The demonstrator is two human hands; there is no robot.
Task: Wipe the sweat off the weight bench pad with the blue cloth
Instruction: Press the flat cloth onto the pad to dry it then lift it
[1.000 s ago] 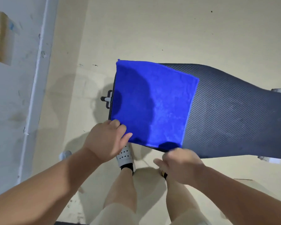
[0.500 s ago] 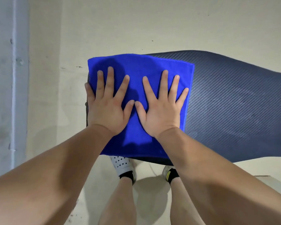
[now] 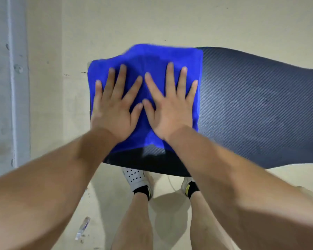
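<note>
A blue cloth (image 3: pixel 152 58) lies over the left end of the dark, ribbed weight bench pad (image 3: pixel 251 114). My left hand (image 3: pixel 114 109) and my right hand (image 3: pixel 170 109) press flat on the cloth side by side, fingers spread, thumbs nearly touching. Neither hand grips it. The cloth's far edge is bunched and blurred, and its far left corner is rumpled. A strip of pad shows bare along the near edge, below my wrists. The pad stretches uncovered to the right.
A grey wall with a vertical pipe (image 3: pixel 19 87) runs along the left. My feet in white shoes (image 3: pixel 136 177) stand on the beige floor under the pad's near edge. A small clear bottle (image 3: pixel 82 228) lies on the floor at lower left.
From pinching the cloth's near corners, both hands went flat onto it. They then pushed it away from me, bunching its far edge and uncovering the pad's near strip.
</note>
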